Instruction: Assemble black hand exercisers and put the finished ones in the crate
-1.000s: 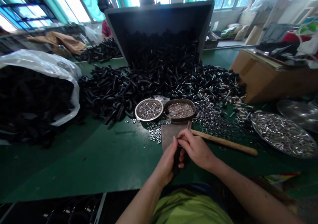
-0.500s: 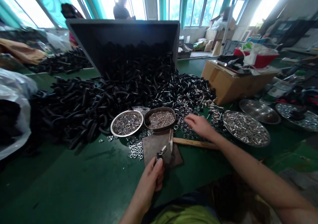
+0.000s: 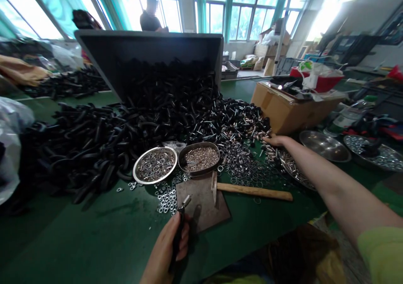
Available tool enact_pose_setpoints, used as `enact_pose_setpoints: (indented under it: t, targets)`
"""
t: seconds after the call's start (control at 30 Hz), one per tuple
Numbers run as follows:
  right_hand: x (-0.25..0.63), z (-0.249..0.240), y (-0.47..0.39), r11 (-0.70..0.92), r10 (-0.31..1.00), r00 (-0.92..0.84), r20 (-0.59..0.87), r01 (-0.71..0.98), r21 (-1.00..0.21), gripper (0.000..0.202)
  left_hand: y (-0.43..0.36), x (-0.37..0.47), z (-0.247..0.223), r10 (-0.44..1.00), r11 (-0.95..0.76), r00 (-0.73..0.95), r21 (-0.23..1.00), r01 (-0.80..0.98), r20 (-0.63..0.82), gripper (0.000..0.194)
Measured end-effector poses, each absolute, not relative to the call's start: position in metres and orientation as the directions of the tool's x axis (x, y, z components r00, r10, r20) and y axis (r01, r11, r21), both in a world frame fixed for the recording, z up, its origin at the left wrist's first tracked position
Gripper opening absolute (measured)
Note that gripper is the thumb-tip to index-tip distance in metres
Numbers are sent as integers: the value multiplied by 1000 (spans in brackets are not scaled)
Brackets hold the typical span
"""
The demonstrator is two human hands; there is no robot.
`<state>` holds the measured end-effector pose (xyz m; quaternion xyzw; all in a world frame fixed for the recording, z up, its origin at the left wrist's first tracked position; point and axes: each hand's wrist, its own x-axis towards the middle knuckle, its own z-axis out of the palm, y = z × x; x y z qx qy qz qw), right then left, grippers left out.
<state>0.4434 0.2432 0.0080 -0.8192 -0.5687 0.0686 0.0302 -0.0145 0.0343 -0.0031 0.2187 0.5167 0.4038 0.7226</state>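
Observation:
My left hand [image 3: 171, 240] is wrapped round a black handle [image 3: 178, 238] whose upper end carries a metal spring [image 3: 186, 201]. This piece stands tilted over the left edge of a flat metal plate [image 3: 204, 204]. My right hand [image 3: 274, 140] reaches to the small copper-coloured and silver parts [image 3: 260, 131] at the right of the pile; its fingertips are among them, and what they hold, if anything, is too small to tell. A hammer [image 3: 255, 191] with a wooden handle lies with its head on the plate. Loose rings [image 3: 242, 162] lie behind it.
Black curved parts [image 3: 103, 137] spill from a tipped grey bin [image 3: 151, 45]. Bowls of small metal parts [image 3: 155, 165], [image 3: 201, 158] stand before them. Right are a cardboard box [image 3: 283, 110] and a steel dish [image 3: 325, 145]. A person [image 3: 151, 17] is by the windows.
My right hand has moved right and away from me, from the rings to the small metal parts. My left hand, with the black handle, has shifted left and towards me.

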Motion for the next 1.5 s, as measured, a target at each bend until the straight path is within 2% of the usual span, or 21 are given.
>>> enact_pose_setpoints:
  t: [0.13, 0.23, 0.37, 0.47, 0.53, 0.63, 0.8, 0.9, 1.0, 1.13, 1.2, 1.27, 1.3, 1.37, 1.43, 1.5]
  targets:
    - [418, -4, 259, -318, 936, 291, -198, 940, -122, 34, 38, -14, -4, 812, 575, 164, 723, -383, -560, 45]
    - [396, -5, 261, -235, 954, 198, -224, 960, -150, 34, 40, -11, -5, 796, 598, 204, 686, -415, -570, 45]
    - [378, 10, 253, -83, 987, 50, -154, 973, -217, 40, 38, -8, -6, 784, 611, 232, 649, -454, -576, 45]
    - [379, 28, 242, -15, 999, 5, -49, 977, -215, 34, 34, -7, -8, 787, 607, 239, 646, -464, -568, 44]
    - [383, 34, 234, -7, 1000, 2, -27, 983, -186, 27, 31, -8, -8, 789, 604, 240, 641, -473, -566, 44]
    - [384, 30, 221, -16, 997, 5, -72, 989, -148, 18, 29, -7, -8, 782, 605, 231, 618, -502, -579, 46]
    - [372, 6, 215, -71, 991, 57, -121, 991, -117, 34, 28, -4, -7, 787, 591, 225, 594, -546, -575, 57]
    - [365, 1, 218, -74, 987, 53, -155, 988, -134, 32, 30, -3, -8, 783, 582, 201, 580, -571, -588, 54]
    - [360, 9, 217, -50, 987, 26, -161, 988, -146, 23, 33, -4, -6, 767, 573, 203, 509, -642, -608, 40]
    - [341, 34, 200, 15, 1000, -18, -22, 989, -148, 26, 38, -6, -3, 766, 552, 324, 309, -775, -555, 29]
    - [318, 49, 180, 99, 994, -86, 74, 974, -204, 28, 41, -5, -3, 781, 513, 320, 259, -818, -537, 28]
    - [284, 60, 150, 269, 957, -188, 220, 861, -431, 24, 43, -2, -5, 794, 480, 296, 247, -842, -531, 28]
    - [265, 64, 133, 320, 944, -212, 254, 775, -544, 22, 44, 0, -5, 798, 469, 284, 251, -847, -531, 28]
    - [224, 65, 100, 408, 911, -313, 268, 592, -696, 19, 45, 4, -6, 806, 457, 269, 266, -849, -527, 27]
    - [190, 59, 75, 491, 862, -380, 335, 466, -736, 16, 45, 7, -5, 817, 448, 256, 291, -846, -516, 26]
    - [166, 49, 61, 574, 811, -410, 417, 426, -699, 15, 44, 8, -3, 834, 422, 231, 311, -852, -501, 25]
